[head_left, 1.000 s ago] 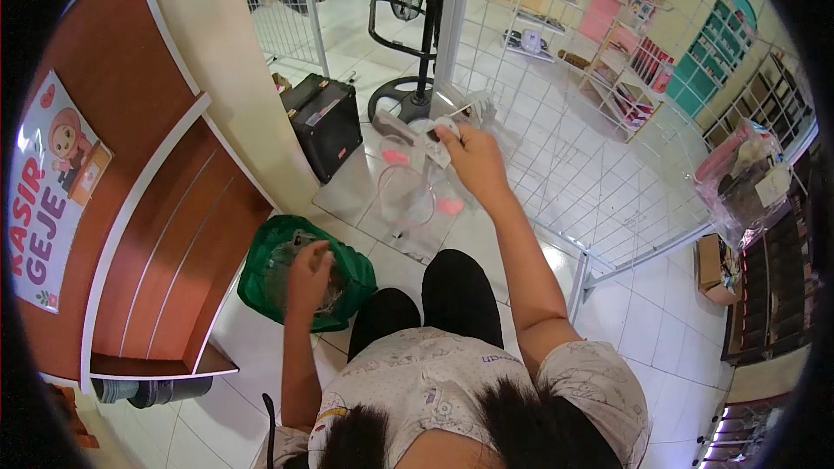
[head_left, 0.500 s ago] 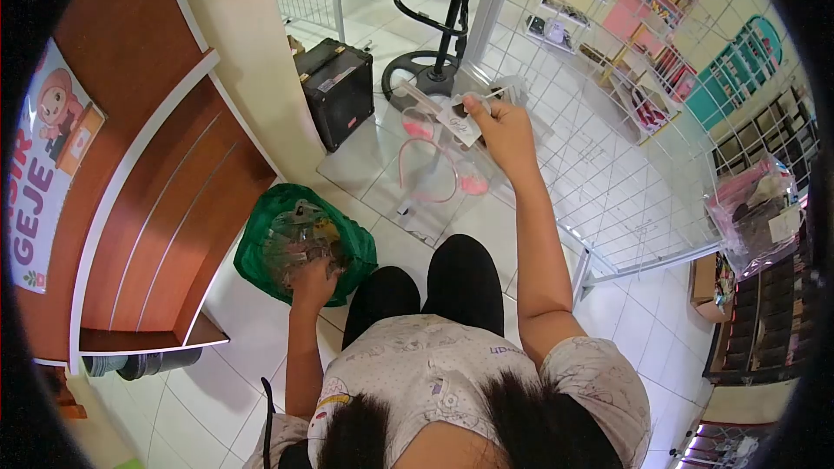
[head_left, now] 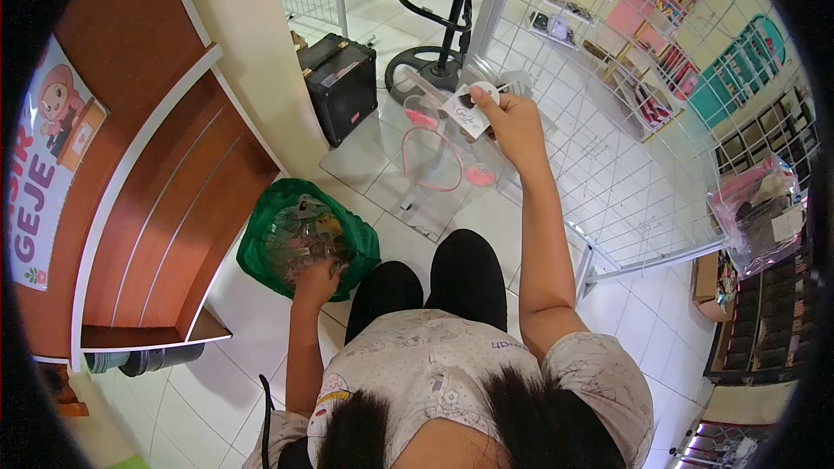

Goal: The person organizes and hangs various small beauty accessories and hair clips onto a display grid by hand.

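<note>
Between the thumb and fingers of my right hand (head_left: pixel 514 126) is a white card (head_left: pixel 470 119) with dark handwriting and a small dark piece by the thumb. Just below it, a pink headband (head_left: pixel 439 188) lies within clear plastic (head_left: pixel 419 213), with bright pink patches (head_left: pixel 479 176) beside it. My left hand (head_left: pixel 315 282) reaches into an open green bag (head_left: pixel 364 247) at the left, its fingers hidden among clear plastic packets (head_left: pixel 306 230). The bag stands on the floor beside my left knee.
A black speaker box (head_left: pixel 340 91) and a stand fan's base (head_left: pixel 424 69) are ahead. White wire grid panels (head_left: pixel 599 139) rise at the right, with a plastic-wrapped pack (head_left: pixel 757 217) hanging there. A brown wooden counter (head_left: pixel 165 208) stands at the left on the tiled floor.
My right hand has shifted slightly right with the card, which now faces me a little more. My left hand stays in the green bag; the view has moved slightly.
</note>
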The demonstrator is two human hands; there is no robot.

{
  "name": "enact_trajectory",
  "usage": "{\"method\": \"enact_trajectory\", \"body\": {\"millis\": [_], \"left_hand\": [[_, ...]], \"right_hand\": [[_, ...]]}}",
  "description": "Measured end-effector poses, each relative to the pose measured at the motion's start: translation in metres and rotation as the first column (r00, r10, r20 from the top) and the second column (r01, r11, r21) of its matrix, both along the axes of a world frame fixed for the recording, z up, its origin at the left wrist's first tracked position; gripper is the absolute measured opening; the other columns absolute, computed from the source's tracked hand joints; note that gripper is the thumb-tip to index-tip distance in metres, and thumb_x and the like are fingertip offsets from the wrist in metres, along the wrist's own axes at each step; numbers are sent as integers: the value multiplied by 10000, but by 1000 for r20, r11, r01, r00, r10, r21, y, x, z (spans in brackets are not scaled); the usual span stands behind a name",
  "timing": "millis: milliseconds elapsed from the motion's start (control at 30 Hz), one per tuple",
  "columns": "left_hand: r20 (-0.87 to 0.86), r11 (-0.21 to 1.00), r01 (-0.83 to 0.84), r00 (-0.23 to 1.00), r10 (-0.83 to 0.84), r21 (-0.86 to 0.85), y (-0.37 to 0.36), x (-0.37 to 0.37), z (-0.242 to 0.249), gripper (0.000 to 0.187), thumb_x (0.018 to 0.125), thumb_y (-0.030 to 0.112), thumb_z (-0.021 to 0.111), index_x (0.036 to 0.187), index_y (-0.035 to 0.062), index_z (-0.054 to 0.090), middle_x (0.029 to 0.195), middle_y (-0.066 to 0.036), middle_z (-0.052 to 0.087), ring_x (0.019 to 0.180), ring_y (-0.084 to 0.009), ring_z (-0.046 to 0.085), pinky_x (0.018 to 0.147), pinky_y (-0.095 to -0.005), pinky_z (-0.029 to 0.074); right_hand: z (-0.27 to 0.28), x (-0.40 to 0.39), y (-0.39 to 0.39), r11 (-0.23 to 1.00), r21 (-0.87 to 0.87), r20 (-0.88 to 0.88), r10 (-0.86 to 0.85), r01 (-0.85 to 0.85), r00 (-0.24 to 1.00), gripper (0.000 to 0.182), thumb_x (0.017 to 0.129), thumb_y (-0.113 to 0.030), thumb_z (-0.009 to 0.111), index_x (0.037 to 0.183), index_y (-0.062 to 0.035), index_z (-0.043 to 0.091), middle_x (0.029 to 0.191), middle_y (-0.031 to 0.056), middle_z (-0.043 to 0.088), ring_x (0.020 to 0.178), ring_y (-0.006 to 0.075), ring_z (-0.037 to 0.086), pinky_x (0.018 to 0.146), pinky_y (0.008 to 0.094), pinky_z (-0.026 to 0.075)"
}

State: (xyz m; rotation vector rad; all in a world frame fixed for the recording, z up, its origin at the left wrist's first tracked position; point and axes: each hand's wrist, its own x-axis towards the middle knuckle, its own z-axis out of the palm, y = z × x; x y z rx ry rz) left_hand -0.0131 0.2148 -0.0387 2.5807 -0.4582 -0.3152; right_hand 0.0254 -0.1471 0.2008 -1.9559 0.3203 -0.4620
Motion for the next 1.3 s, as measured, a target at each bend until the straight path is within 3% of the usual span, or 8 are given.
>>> {"method": "enact_trajectory", "body": {"millis": [233,400,567,700,767,933,1100,1300], "left_hand": [[-8,1000,6,1000,-6,0,-2,1,-9,293,858,310,550,975,64,659,945,-240,626,910,-371,603,766,-460,469],[-286,991,-55,954,87,119,-16,-23,9,513,828,434,574,1195,76,551,998,-253,615,936,-394,594,822,-457,462],[-90,970,30,996,-8,242,-18,-44,-29,594,812,435,592,1291,107,465,954,-230,631,896,-395,609,797,-484,469],[-101,950,168,984,-146,263,-21,-46,-21,530,811,415,596,1231,101,513,916,-205,636,868,-377,617,772,-487,474],[-137,940,186,979,-152,286,-23,-43,-15,474,810,382,596,1178,88,544,905,-204,636,866,-370,616,770,-475,476],[-282,993,117,952,-116,-11,-4,-19,-16,396,796,294,593,1113,58,569,984,-192,619,919,-359,599,813,-429,471],[-321,952,-245,931,177,-185,8,21,-39,581,745,273,652,1253,67,459,1235,-237,488,1103,-388,503,920,-432,424],[36,950,-189,982,186,247,-30,35,-65,1022,611,309,797,1419,112,202,1380,-305,233,1229,-487,327,1016,-515,313]], "right_hand": [[-14,14,-30,894,-427,-118,-205,137,972,495,817,-509,601,712,-32,677,571,86,608,491,171,524,497,331,393],[-20,9,-33,698,-626,185,-299,347,936,367,807,-405,647,868,-43,650,673,87,596,599,182,556,579,328,425],[-30,-13,17,430,-562,760,-66,706,646,287,805,-169,676,1051,-41,601,969,110,624,875,235,580,729,317,458],[-105,-34,103,844,-528,413,349,-91,841,305,723,8,635,1019,-35,575,1088,148,578,998,318,547,892,418,411],[-142,-35,147,695,-455,55,646,-556,762,422,749,-21,627,1156,-108,557,1251,130,510,1215,322,439,1013,465,331],[-229,-30,174,103,-776,-361,736,-622,573,242,810,-211,602,1030,-114,626,1223,59,529,1231,254,430,1060,630,154],[-229,-25,161,130,-738,-445,644,-662,622,129,810,-207,592,797,-93,650,938,31,613,1158,225,488,1046,662,122],[-233,-27,151,143,-709,-475,627,-691,617,124,803,-213,614,829,-99,655,940,27,615,1126,204,511,1041,662,136]]}}
